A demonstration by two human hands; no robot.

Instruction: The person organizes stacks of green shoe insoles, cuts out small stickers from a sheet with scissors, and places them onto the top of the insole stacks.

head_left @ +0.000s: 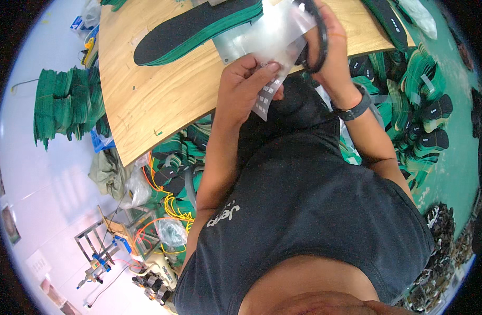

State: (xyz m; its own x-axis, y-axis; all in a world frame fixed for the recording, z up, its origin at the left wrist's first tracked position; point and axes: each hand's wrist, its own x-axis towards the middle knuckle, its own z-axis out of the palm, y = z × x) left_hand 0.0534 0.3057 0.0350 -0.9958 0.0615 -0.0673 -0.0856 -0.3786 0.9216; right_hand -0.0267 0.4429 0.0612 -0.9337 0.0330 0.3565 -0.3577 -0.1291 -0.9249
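Observation:
My left hand [243, 86] pinches a clear plastic sheet [283, 44] between thumb and fingers. Small white printed marks run in rows along its lower corner, which hangs past the table edge. My right hand [333, 58] is closed on black-handled scissors [321, 39], whose large loop shows beside the sheet; the blades I cannot make out. Just beyond my left hand, on the wooden table [162, 100], lies a stack of insoles [193, 31] with a black top and green edges.
More insoles [385, 23] lie at the table's right corner. Tall green insole stacks [67, 105] stand at the left, and bundled insoles [430, 115] fill the floor side at the right. Yellow cables [175, 205] and a metal frame [96, 241] are at lower left.

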